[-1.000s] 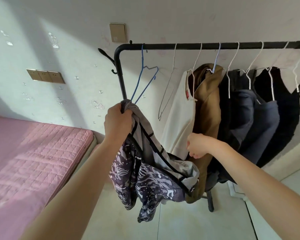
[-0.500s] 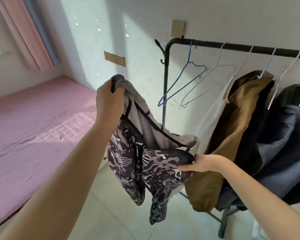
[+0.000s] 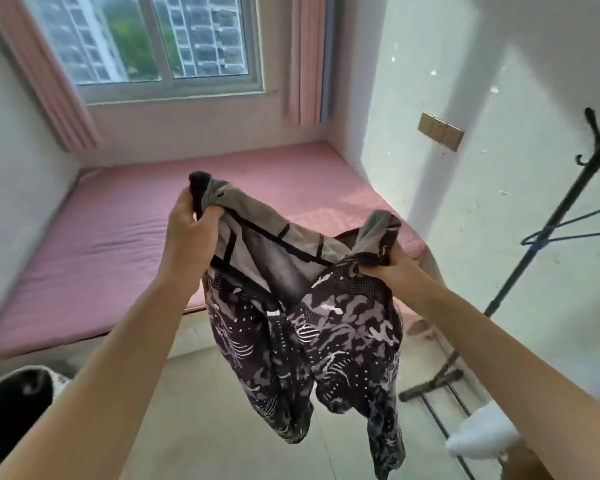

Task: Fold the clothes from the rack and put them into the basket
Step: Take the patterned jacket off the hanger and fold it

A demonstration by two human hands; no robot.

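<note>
A dark patterned garment (image 3: 305, 344) with a grey lining hangs in the air in front of me, held by its top edge. My left hand (image 3: 187, 233) grips one upper corner and my right hand (image 3: 390, 268) grips the other, so the cloth is spread between them. The black clothes rack (image 3: 548, 230) stands at the right edge with an empty blue hanger (image 3: 565, 233) on it. A round basket (image 3: 54, 375) with a dark inside shows at the bottom left corner, partly cut off by the frame.
A pink mattress (image 3: 125, 237) lies on the floor under a window with pink curtains (image 3: 45, 74). Pale tiled floor (image 3: 201, 420) spreads below the garment. A white cloth (image 3: 482, 434) lies at the rack's foot, and a switch plate (image 3: 440, 130) is on the right wall.
My view has swung left from the rack toward the mattress and window. My right hand has taken hold of the garment's other top corner, and the cloth is now spread between both hands.
</note>
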